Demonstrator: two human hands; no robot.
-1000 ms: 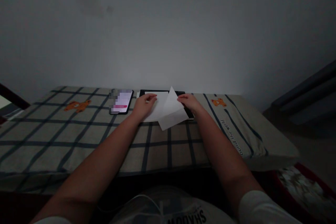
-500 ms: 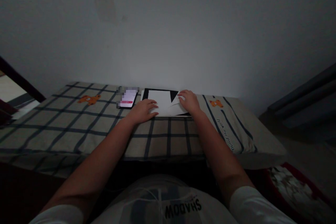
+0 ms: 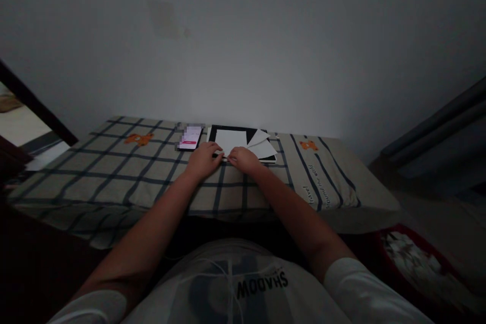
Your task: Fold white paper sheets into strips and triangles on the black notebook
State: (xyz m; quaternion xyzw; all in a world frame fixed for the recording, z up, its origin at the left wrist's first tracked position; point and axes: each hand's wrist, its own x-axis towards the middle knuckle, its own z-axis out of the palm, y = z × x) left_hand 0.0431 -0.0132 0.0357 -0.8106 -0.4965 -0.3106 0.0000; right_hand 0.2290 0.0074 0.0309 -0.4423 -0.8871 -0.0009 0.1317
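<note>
While both hands press flat, fingers down and clasping nothing, the left hand (image 3: pixel 204 159) and right hand (image 3: pixel 244 159) meet at the near edge of the paper (image 3: pixel 231 141), which lies just beyond them on the dark pad (image 3: pixel 228 130), phone (image 3: pixel 190 136) to its left.

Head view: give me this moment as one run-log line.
left hand: on paper | right hand: pressing paper's near edge | board: under paper | phone: left, lit
</note>
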